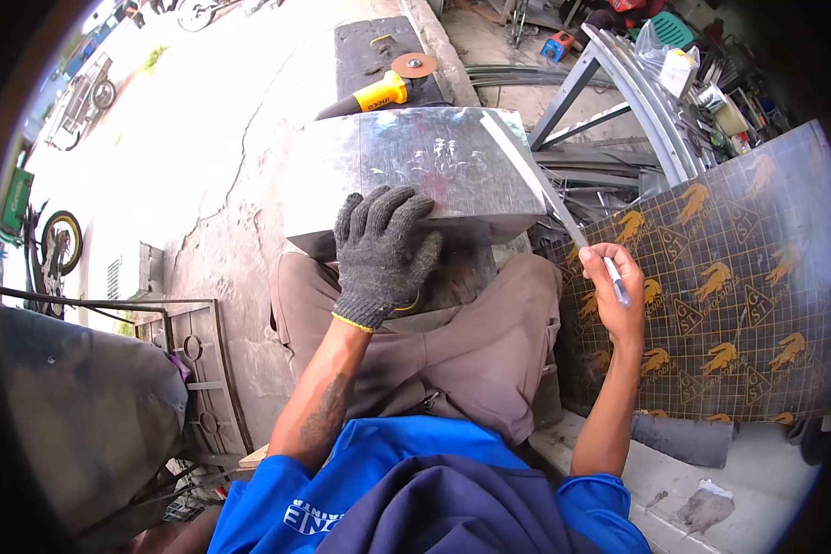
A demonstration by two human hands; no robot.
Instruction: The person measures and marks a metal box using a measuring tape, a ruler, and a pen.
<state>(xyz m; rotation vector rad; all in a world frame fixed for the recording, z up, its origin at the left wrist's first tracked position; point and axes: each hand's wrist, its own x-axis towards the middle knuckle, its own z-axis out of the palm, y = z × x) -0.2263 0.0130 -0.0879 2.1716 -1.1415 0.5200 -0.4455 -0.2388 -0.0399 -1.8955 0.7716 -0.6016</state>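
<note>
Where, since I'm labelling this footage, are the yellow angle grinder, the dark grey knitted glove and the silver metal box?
Yellow angle grinder (381, 93): head view, yellow housing.
Dark grey knitted glove (377, 249): head view, back.
Silver metal box (480, 180): head view, top face.

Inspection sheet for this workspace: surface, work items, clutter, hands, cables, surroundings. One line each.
Surface: metal box, top scuffed with pale marks; contents not visible.
Work items: long narrow strip extends over the box's right side; pen-like item in the right hand, exact type unclear.
Clutter: yellow grinder with brown disc, beyond the box; loose metal lengths at right.
Hands: left hand gloved, fingers spread on the box; right hand bare, fingers closed at the strip's near end.
Cables: none made out with certainty; grinder cord unclear.
Surroundings: patterned sheet at right; cracked concrete and motorcycle at left.
</note>
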